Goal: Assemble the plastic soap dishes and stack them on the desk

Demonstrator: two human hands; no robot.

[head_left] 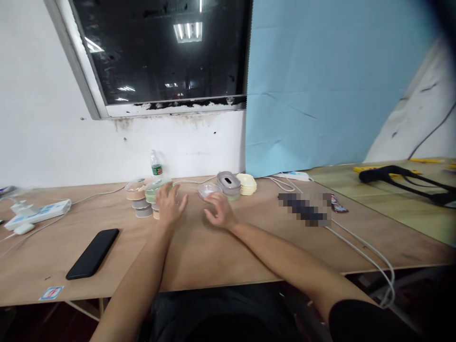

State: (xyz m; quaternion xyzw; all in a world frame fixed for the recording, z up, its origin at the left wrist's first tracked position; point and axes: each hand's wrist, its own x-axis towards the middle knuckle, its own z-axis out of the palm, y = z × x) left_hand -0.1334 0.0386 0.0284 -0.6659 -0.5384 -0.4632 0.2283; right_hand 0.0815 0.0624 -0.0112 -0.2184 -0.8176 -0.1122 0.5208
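My left hand (168, 205) is at the stacked containers, fingers spread and thumb apart, its fingertips overlapping the green round container (154, 191). Whether they touch it I cannot tell. Beside that stands a stack with a peach container (137, 189) on top and grey containers (143, 210) below. My right hand (221, 211), fingers slightly bent and thumb apart, is in front of a clear round lid or bowl (209, 189); contact is unclear. Just behind it are a grey oval lid with a dark slot (228, 181) on a container and a stack of pale yellow bowls (247, 184).
A black phone (93, 254) lies at the left, near a white power strip (39, 214). A bottle (155, 164) stands by the wall. To the right are a blurred-out dark object (304, 209), a wrapped snack (338, 204), white cables (370, 254) and a black-framed tool (409, 183).
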